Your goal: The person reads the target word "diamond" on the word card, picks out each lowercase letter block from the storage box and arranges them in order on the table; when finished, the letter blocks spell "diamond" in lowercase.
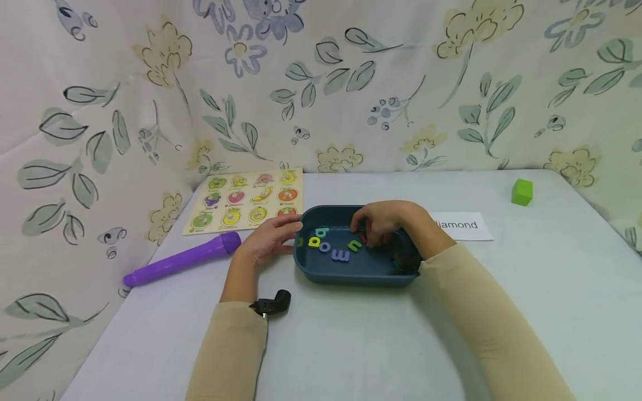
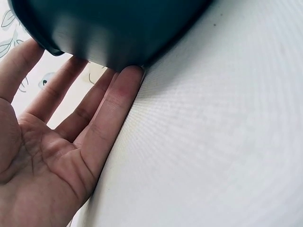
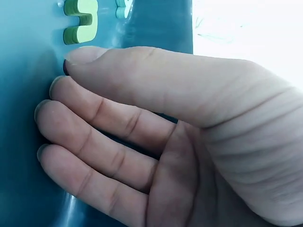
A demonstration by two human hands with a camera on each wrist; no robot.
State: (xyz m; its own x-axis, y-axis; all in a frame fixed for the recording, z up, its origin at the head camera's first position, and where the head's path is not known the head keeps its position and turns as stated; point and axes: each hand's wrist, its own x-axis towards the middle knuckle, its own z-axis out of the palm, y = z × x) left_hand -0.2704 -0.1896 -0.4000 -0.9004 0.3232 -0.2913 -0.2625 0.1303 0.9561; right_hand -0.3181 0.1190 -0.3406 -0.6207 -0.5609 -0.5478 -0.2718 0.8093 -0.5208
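Observation:
A dark blue tray (image 1: 321, 277) holds several loose foam-like letters: a green n (image 1: 354, 245), a purple m (image 1: 340, 255), a bluish o (image 1: 325, 247), a yellow letter (image 1: 314, 242) and a teal letter (image 1: 322, 231). Inside the tray, my right hand (image 1: 383, 223) pinches a small dark red piece (image 1: 363, 237) between thumb and index finger; mostly covered by the fingers, it looks like another letter. In the right wrist view the green n (image 3: 87, 23) lies just beyond the thumb. My left hand (image 1: 268, 240) touches the tray's left end with fairly straight fingers (image 2: 116, 101).
Left of the tray lie a purple microphone-shaped stick (image 1: 185, 260) and a fruit puzzle board (image 1: 243, 200). Behind my right wrist is a white card (image 1: 463, 226), partly covered, reading "iamond". A green block (image 1: 522, 192) sits at the back right. A floral cloth (image 1: 351, 111) hangs behind.

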